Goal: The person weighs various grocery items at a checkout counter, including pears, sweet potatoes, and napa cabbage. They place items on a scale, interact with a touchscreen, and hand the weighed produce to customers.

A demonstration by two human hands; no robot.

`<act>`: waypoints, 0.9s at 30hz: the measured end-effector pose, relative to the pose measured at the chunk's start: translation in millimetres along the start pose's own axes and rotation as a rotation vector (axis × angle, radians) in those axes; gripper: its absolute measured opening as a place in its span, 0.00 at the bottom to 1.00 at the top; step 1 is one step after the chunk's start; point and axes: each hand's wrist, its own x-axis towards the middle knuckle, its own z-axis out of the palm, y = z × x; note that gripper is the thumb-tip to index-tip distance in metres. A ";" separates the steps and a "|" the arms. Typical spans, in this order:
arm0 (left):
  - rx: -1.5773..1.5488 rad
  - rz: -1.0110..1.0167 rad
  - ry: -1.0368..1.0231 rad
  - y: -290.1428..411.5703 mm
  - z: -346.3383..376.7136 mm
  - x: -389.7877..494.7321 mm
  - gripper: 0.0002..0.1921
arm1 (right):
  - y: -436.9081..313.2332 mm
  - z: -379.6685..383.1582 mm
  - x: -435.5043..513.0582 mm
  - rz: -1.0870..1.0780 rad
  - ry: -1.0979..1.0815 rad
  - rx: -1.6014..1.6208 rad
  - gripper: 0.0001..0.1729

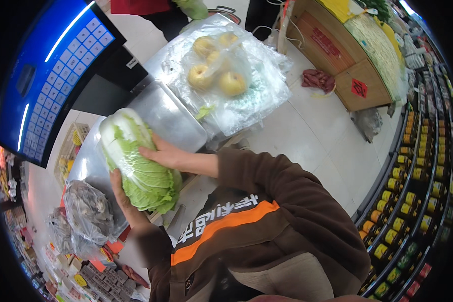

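A napa cabbage (137, 166), seemingly wrapped in clear film, is gripped between my two hands, its white base pointing away from me. My left hand (121, 194) holds its left side, while my right hand (165, 151) lies over its right side with the thumb on top. The cabbage is over the metal counter (83, 162) beside a shallow steel tray (170, 115); whether it touches the counter is hidden. Beyond the tray, a clear plastic bag with several round yellow fruits (232, 83), apparently pears, rests on a pile of thin plastic bags (266, 75). A loose leaf scrap (204, 111) lies there.
A touch screen (60, 79) with a keypad stands at the upper left. Grey plastic bags with contents (88, 211) sit at the counter's left end. Shelves of jars (400, 188) line the right. A wooden bin (347, 56) stands beyond, and another person (141, 7) is at the top.
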 end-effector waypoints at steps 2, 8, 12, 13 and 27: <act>-0.033 -0.027 -0.048 3.3 -29.4 14.3 0.31 | 10.3 10.5 2.7 -0.016 -0.008 -0.142 0.43; 0.713 0.104 0.171 38.8 -38.1 14.3 0.33 | -24.2 -62.5 -60.9 0.100 -0.053 -0.460 0.32; 0.954 0.373 0.154 48.5 7.6 -18.5 0.32 | -61.8 -177.1 -131.5 -0.254 0.730 -0.705 0.15; 1.047 0.363 0.254 49.1 22.8 -21.8 0.31 | -71.0 -210.5 -143.7 -0.320 0.919 -0.844 0.19; 1.332 0.665 -0.686 -144.6 337.2 58.8 0.25 | -63.7 -335.3 -136.6 -0.430 0.889 -0.901 0.09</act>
